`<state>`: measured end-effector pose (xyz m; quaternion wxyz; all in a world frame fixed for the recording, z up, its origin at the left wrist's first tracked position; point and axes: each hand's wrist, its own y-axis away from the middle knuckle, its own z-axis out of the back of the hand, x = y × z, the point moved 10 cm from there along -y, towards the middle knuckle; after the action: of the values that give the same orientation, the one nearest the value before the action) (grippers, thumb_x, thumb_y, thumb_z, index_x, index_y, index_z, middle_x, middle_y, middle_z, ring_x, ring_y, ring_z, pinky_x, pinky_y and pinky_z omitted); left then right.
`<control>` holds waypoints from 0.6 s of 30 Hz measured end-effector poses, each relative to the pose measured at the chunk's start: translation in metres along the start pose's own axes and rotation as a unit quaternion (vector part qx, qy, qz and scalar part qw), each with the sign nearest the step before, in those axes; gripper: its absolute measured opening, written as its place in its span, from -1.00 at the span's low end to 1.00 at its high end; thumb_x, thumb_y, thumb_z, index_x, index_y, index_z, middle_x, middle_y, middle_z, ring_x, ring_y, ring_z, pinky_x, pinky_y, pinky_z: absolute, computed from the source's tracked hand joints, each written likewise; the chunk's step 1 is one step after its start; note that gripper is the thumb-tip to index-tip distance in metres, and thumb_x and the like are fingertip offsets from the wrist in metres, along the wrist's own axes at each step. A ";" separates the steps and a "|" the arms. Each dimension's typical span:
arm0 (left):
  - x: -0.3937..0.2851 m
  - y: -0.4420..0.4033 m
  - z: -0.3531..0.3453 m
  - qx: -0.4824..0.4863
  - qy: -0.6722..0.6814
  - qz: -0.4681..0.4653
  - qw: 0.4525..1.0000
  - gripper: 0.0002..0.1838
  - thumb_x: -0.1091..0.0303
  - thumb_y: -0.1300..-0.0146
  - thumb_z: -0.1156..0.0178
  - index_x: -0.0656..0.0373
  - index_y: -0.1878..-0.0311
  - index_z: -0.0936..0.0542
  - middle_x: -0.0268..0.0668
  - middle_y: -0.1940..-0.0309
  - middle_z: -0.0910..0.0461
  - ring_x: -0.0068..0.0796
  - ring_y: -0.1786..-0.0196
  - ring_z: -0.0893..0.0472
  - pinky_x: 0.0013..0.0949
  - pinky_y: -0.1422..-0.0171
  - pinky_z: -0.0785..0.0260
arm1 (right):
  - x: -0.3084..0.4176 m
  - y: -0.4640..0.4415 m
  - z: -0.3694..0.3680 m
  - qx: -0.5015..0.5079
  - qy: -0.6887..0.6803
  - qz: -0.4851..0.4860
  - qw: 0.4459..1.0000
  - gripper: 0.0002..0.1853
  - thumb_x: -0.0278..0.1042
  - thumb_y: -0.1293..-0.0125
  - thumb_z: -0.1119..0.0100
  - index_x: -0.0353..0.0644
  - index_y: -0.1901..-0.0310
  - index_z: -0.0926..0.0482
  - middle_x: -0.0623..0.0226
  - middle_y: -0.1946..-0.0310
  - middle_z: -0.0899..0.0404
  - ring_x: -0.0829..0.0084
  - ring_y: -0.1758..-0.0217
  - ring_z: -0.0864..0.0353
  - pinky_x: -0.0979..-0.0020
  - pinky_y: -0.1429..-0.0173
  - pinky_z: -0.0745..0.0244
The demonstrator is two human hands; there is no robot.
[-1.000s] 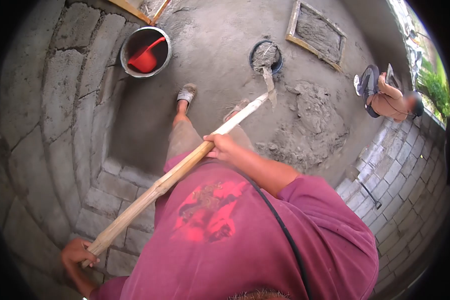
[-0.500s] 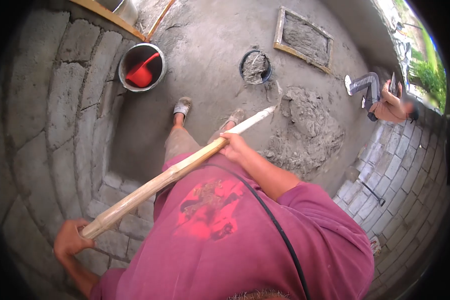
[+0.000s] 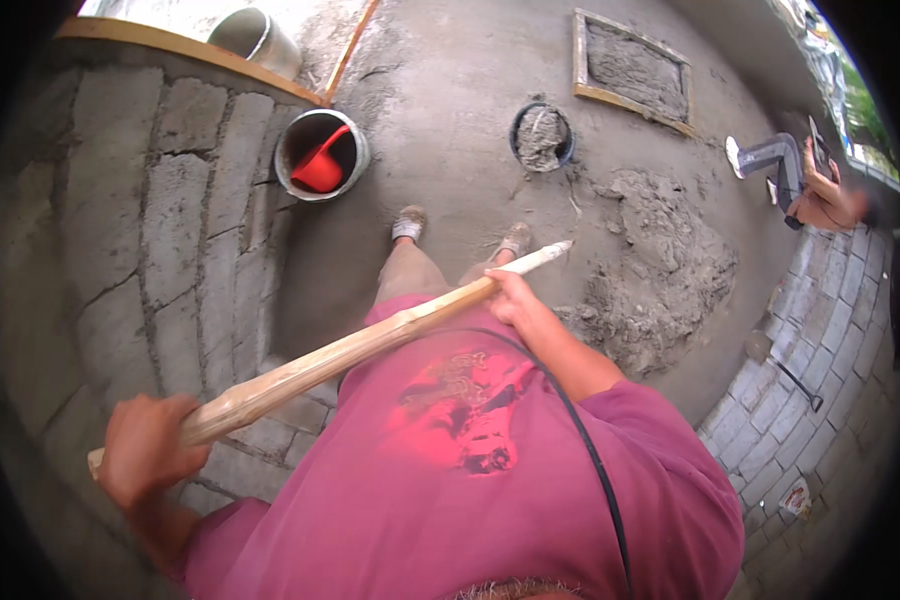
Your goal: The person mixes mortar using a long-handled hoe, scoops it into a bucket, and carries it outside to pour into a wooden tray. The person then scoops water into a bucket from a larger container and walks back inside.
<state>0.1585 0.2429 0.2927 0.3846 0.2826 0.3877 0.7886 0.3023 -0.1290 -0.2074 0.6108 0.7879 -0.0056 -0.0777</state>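
A pale bamboo pole (image 3: 330, 360) slants across the front of my body, from lower left to upper right. My left hand (image 3: 153, 447) is wrapped round its thick lower part, and a short stub of the pole sticks out beyond the fist. Farther up, my right hand (image 3: 510, 295) grips the pole close to its far end. That end lies over the floor beside a heap of wet grey mortar (image 3: 660, 265); whether a tool head is fixed there I cannot tell. A black bucket (image 3: 516, 140) filled with mortar stands past my feet.
A larger bucket (image 3: 362, 165) holding a red dipper (image 3: 320, 170) stands by the block wall (image 3: 177, 215). A wooden frame (image 3: 580, 50) surrounds mortar on the floor. Another person (image 3: 820, 190) sits at the right. A tool with a black handle (image 3: 800, 385) lies against the right block wall.
My left hand has moved inward from the pole's lower end, so a stub now shows past the fist. The whole scene has shifted right and slightly down in view.
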 end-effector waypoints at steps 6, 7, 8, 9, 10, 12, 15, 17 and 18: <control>0.021 -0.035 0.035 -0.100 -0.076 -0.094 0.988 -0.73 0.29 0.22 -0.31 0.07 0.35 -0.66 -0.15 0.53 -0.63 -0.04 0.38 -0.64 -0.07 0.21 -0.47 | 0.003 -0.036 -0.011 0.013 -0.104 0.109 0.988 -0.56 -0.50 -0.25 -0.16 -0.20 -0.14 -0.27 0.21 0.07 -0.37 0.21 0.04 -0.50 0.09 -0.16 -0.52; 0.014 -0.042 0.050 -0.132 -0.095 -0.127 0.979 -0.75 0.30 0.22 -0.30 0.08 0.36 -0.66 -0.16 0.53 -0.63 -0.04 0.38 -0.64 -0.07 0.22 -0.46 | 0.012 -0.044 -0.008 0.031 -0.143 0.151 0.978 -0.55 -0.50 -0.25 -0.16 -0.20 -0.15 -0.27 0.22 0.09 -0.38 0.22 0.07 -0.51 0.10 -0.11 -0.54; 0.004 -0.045 0.061 -0.145 -0.111 -0.157 0.971 -0.79 0.33 0.20 -0.28 0.11 0.39 -0.61 -0.17 0.54 -0.61 -0.04 0.40 -0.62 -0.05 0.26 -0.44 | 0.015 -0.026 -0.014 -0.011 -0.170 0.167 0.971 -0.58 -0.50 -0.23 -0.17 -0.14 -0.11 -0.30 0.26 0.18 -0.39 0.24 0.16 -0.51 0.11 0.06 -0.56; -0.011 -0.049 0.072 -0.157 -0.137 -0.194 0.958 -0.81 0.34 0.17 -0.27 0.11 0.40 -0.59 -0.17 0.54 -0.61 -0.06 0.41 -0.62 -0.06 0.27 -0.44 | 0.017 -0.035 -0.005 -0.020 -0.227 0.156 0.961 -0.66 -0.49 -0.22 -0.19 -0.12 -0.01 -0.34 0.29 0.23 -0.41 0.26 0.21 -0.52 0.11 0.14 -0.58; -0.027 -0.052 0.082 -0.171 -0.164 -0.229 0.944 -0.82 0.34 0.14 -0.27 0.12 0.40 -0.57 -0.18 0.55 -0.60 -0.08 0.43 -0.62 -0.06 0.29 -0.44 | 0.026 -0.035 0.004 -0.033 -0.241 0.194 0.950 -0.69 -0.49 -0.22 -0.19 -0.11 0.03 -0.36 0.30 0.24 -0.41 0.26 0.21 -0.53 0.12 0.16 -0.58; -0.060 -0.046 0.101 -0.199 -0.215 -0.290 0.911 -0.87 0.38 0.07 -0.25 0.13 0.44 -0.51 -0.21 0.58 -0.58 -0.10 0.45 -0.62 -0.07 0.33 -0.42 | 0.030 -0.019 0.018 -0.066 -0.274 0.228 0.932 -0.73 -0.46 -0.20 -0.21 -0.13 0.10 -0.38 0.31 0.23 -0.43 0.27 0.23 -0.53 0.15 0.17 -0.59; -0.094 -0.020 0.124 -0.267 -0.287 -0.334 0.857 -0.91 0.43 0.03 -0.23 0.13 0.45 -0.50 -0.21 0.59 -0.57 -0.10 0.47 -0.62 -0.07 0.36 -0.41 | 0.028 -0.001 0.036 -0.002 -0.370 0.284 0.884 -0.72 -0.45 -0.20 -0.21 -0.13 0.09 -0.37 0.26 0.22 -0.43 0.27 0.21 -0.53 0.11 0.11 -0.61; -0.121 0.015 0.140 -0.363 -0.338 -0.379 0.781 -0.93 0.45 -0.04 -0.22 0.12 0.37 -0.56 -0.29 0.57 -0.54 -0.26 0.42 -0.62 -0.16 0.30 -0.42 | 0.013 0.038 0.038 0.019 -0.451 0.296 0.842 -0.73 -0.45 -0.20 -0.17 -0.20 0.10 -0.35 0.17 0.21 -0.42 0.21 0.20 -0.54 0.10 0.03 -0.62; -0.136 0.036 0.146 -0.416 -0.359 -0.404 0.731 -0.92 0.44 -0.05 -0.22 0.13 0.34 -0.58 -0.31 0.55 -0.53 -0.30 0.40 -0.62 -0.19 0.29 -0.41 | 0.009 0.064 0.033 0.046 -0.494 0.304 0.813 -0.73 -0.44 -0.19 -0.16 -0.21 0.10 -0.34 0.15 0.21 -0.42 0.20 0.20 -0.55 0.10 0.01 -0.63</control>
<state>0.3270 0.1737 0.3816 0.8566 0.1733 -0.0686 0.4812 0.3122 -0.1780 -0.1544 0.4816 0.6286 -0.5494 -0.2664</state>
